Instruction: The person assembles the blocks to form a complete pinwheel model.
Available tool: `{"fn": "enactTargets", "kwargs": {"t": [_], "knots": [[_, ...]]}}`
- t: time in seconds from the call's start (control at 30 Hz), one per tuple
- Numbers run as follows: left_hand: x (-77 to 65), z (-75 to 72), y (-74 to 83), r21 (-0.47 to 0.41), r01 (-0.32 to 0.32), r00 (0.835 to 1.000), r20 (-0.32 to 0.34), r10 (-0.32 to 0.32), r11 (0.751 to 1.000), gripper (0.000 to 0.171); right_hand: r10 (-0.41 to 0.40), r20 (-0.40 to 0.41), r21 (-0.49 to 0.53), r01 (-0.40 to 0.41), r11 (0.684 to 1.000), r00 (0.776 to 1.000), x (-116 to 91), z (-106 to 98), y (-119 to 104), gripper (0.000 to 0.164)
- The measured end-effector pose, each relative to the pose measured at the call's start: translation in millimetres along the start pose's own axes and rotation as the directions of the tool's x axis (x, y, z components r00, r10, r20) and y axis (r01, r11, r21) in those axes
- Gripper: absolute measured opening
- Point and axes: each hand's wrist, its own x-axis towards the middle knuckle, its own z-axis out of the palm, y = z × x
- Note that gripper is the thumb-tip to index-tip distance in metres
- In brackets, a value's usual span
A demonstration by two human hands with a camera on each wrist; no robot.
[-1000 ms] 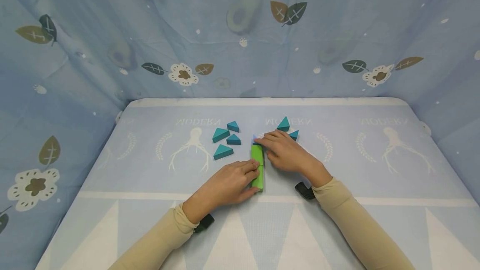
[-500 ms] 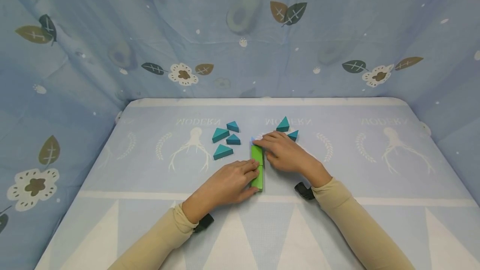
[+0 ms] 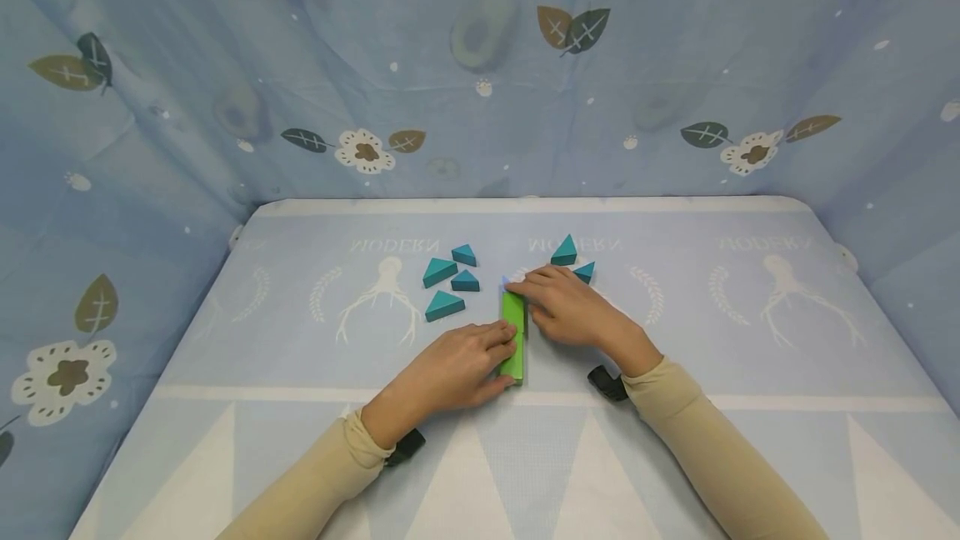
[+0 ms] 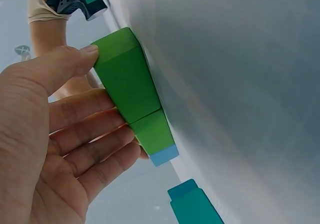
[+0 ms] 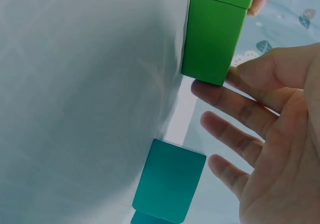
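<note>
Two green blocks [image 3: 512, 361] lie end to end in a row running away from me. My left hand [image 3: 457, 365] lies along the row's left side, its thumb at the near end and its nearly straight fingers over the top edge. In the left wrist view, those fingers [image 4: 95, 149] reach the blocks beside the seam. My right hand [image 3: 570, 307] is at the far end, its index finger over a light blue piece [image 4: 164, 155], mostly hidden in the head view. The right wrist view shows a right fingertip [image 5: 202, 88] touching the green end, other fingers extended.
Several teal triangular blocks [image 3: 445, 304] lie left of the row. Beyond the right hand are a teal triangular block [image 3: 564, 251] and a smaller blue one [image 3: 585, 271]. A patterned cloth [image 3: 675, 457] covers the table; a blue curtain [image 3: 480, 107] hangs behind.
The light blue piece shifts slightly leftward at the far end of the row, under the right index finger. Both hands otherwise keep nearly the same place.
</note>
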Motion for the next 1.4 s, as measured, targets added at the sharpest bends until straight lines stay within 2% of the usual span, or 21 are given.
{"fn": "enactTargets", "kwargs": {"t": [0.47, 1.4], "knots": [[0.4, -0.3, 0.3, 0.004, -0.011, 1.0, 0.01, 0.011, 1.0, 0.043, 0.015, 0.013, 0.0, -0.015, 1.0, 1.0, 0.1, 0.2, -2.4, 0.041], [0.1, 1.6, -0.9, -0.011, -0.009, 1.0, -0.008, 0.009, 1.0, 0.043, -0.007, -0.025, -0.027, 0.007, 1.0, 1.0, -1.1, -3.0, 2.3, 0.04]]}}
